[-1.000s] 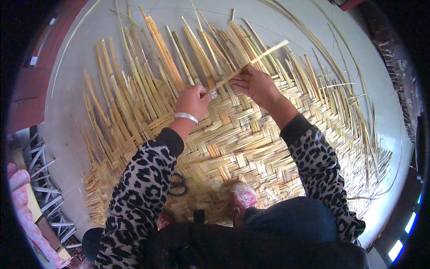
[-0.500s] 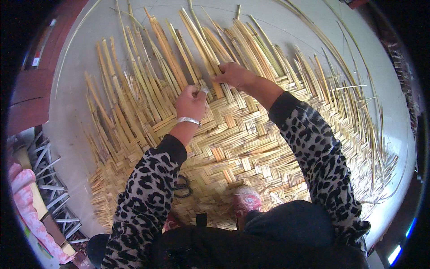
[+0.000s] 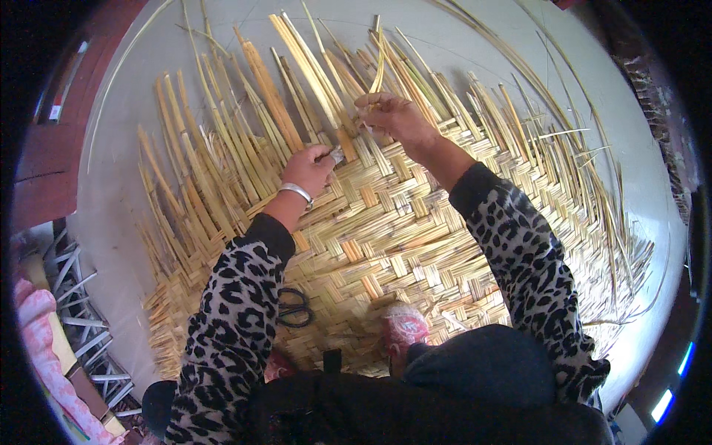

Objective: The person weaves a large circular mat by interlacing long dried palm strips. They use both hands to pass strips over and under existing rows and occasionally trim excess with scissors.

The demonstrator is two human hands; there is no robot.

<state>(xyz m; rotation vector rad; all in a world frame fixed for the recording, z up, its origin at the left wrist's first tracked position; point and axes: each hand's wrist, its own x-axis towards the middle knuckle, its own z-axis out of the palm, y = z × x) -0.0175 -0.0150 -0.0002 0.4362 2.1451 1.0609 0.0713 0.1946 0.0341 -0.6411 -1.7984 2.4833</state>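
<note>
A large woven mat [image 3: 400,230] of flat, straw-coloured reed strips lies under both hands, its unwoven ends fanning out at the far edge. My left hand [image 3: 305,174] rests at the boundary of weave and loose ends, fingers closed; what they grip is hidden. Something whitish [image 3: 337,156] shows at its thumb tip, perhaps a wrapping. Just to the right and farther off, my right hand [image 3: 400,123] pinches a thin reed strip [image 3: 380,70] that bends upward from the fingers. Black-handled scissors [image 3: 296,308] lie on the mat beside my left forearm, partly hidden by the sleeve.
My pink-shod foot [image 3: 406,328] is on the mat's near part. Long thin strips [image 3: 512,55] curve over the pale floor [image 3: 119,178] at the far right. At the left are a reddish wooden piece [image 3: 46,174], a metal rack [image 3: 87,311] and pink cloth [image 3: 44,334].
My right hand has lifted slightly and turned, and a bent strip now rises from its fingers. My left hand has shifted a little left. The view has moved slightly.
</note>
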